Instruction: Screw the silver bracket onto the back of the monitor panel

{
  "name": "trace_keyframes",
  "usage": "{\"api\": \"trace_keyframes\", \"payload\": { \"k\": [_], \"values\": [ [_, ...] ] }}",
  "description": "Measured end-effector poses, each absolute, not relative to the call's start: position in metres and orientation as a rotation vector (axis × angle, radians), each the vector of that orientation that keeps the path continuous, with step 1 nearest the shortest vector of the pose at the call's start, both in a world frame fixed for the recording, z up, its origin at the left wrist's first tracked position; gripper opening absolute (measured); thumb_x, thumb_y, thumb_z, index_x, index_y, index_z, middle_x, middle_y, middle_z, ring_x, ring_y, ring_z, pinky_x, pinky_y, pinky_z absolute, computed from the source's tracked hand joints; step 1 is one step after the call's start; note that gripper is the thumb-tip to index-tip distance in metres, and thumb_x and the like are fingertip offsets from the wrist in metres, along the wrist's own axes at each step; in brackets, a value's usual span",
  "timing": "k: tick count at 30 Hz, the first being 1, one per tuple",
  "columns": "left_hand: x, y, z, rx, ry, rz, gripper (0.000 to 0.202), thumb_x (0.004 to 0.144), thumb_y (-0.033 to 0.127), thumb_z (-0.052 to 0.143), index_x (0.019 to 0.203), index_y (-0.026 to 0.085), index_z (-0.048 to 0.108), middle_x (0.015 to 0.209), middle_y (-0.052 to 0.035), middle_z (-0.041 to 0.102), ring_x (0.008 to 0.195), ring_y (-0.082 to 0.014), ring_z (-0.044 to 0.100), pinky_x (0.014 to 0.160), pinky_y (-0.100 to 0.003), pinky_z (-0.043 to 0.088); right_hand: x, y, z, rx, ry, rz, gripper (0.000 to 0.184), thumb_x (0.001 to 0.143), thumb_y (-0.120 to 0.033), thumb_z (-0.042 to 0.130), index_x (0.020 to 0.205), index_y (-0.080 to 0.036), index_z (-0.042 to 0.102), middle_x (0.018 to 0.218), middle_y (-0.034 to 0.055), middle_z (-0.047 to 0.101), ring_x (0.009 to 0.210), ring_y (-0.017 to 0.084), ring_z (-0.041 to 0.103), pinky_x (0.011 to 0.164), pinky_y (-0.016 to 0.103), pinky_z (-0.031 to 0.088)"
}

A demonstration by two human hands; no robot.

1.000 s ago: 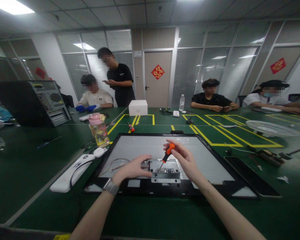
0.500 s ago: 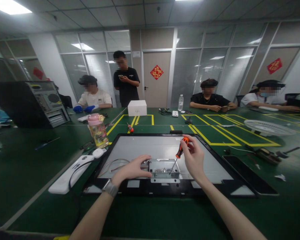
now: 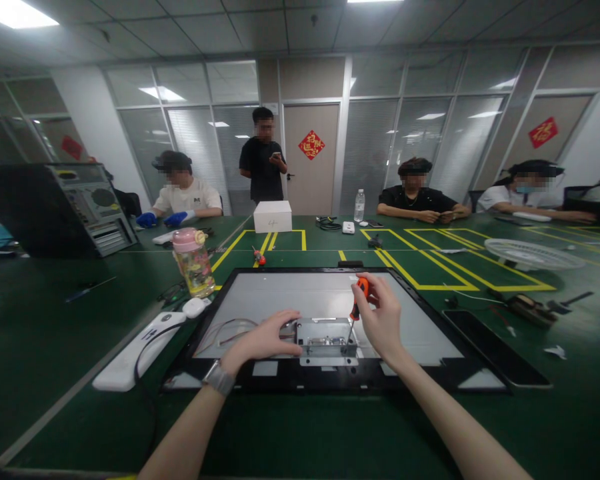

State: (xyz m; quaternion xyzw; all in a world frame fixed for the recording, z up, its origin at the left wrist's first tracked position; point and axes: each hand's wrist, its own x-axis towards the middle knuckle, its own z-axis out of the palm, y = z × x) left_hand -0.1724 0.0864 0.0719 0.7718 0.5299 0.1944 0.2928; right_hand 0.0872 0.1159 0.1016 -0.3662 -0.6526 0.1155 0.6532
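My right hand is closed around the orange-and-black handle of a screwdriver. The screwdriver stands nearly upright, its shaft reaching down to the right part of a silver metal bracket. Whether its tip sits in a screw is too small to tell. On the bracket's left end, my left hand braces it, thumb at the near corner and fingers at the far one. The bracket lies on the near half of a black-framed display panel. Thin wires run left from the bracket, partly behind my left hand.
Left of the panel are a white power strip with a black cable and a pink-lidded bottle. A black phone-like slab lies to the right. Farther off are a computer case, a white box and several people.
The screwdriver has become more upright, its tip shifting right on the bracket. My left hand keeps its place there. The standing person across the table has moved right.
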Motion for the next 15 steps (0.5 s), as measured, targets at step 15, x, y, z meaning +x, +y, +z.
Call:
{"api": "trace_keyframes", "payload": {
  "k": [15],
  "values": [
    [-0.1709, 0.0851, 0.0737, 2.045, 1.424, 0.523, 0.082, 0.069, 0.048, 0.078, 0.140, 0.018, 0.051, 0.154, -0.0120, 0.042, 0.143, -0.0293, 0.037, 0.120, -0.039, 0.025, 0.0830, 0.1099, 0.0970, -0.787, -1.538, 0.140, 0.016, 0.093, -0.024, 0.058, 0.108, -0.020, 0.063, 0.088, 0.0030, 0.056, 0.071, 0.016, 0.057, 0.062, 0.029, 0.053]
  ]
}}
